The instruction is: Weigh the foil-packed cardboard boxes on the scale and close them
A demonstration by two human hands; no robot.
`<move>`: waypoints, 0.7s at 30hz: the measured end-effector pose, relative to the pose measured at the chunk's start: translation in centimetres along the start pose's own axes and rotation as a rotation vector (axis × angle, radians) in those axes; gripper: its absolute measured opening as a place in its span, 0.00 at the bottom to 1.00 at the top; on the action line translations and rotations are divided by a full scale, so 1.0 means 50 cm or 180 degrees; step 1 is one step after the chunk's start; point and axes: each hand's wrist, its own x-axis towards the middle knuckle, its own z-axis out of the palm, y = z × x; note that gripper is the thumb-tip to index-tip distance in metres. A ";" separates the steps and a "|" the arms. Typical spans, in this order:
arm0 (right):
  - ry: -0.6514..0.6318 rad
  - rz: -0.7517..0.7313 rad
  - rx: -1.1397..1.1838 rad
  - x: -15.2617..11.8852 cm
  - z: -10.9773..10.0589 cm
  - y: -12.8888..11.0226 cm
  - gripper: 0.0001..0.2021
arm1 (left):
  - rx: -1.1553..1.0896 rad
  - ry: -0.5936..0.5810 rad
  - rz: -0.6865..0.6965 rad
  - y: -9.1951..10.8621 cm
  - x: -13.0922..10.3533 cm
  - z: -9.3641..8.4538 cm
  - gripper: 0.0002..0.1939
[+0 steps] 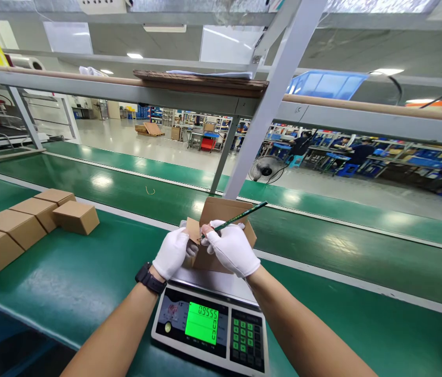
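Note:
An open cardboard box (221, 208) stands on the pan of a digital weighing scale (226, 335), whose lit green display reads 0.9555. My left hand (170, 254), in a white glove with a dark watch at the wrist, pinches a cardboard flap (193, 230) at the box's left side. Whether this flap is part of the box I cannot tell. In my gloved right hand (231, 249) is a dark green pencil (248, 211), tilted, its lower end close to the flap. My hands hide much of the box's front and its inside.
Several closed cardboard boxes (12, 225) are grouped at the left on the green work surface (99, 288). A white upright post (260, 120) rises behind the scale and meets a shelf beam (99, 91). A fan (267, 170) and people at benches are farther back.

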 end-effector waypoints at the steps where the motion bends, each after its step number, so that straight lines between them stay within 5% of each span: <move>1: -0.0015 0.0002 0.0001 0.000 0.000 0.001 0.14 | -0.0001 0.0000 0.0014 0.000 0.000 0.000 0.17; 21: 0.0356 -0.0167 0.0130 -0.012 0.002 -0.004 0.17 | 0.0009 0.0005 -0.0011 0.001 -0.001 -0.003 0.18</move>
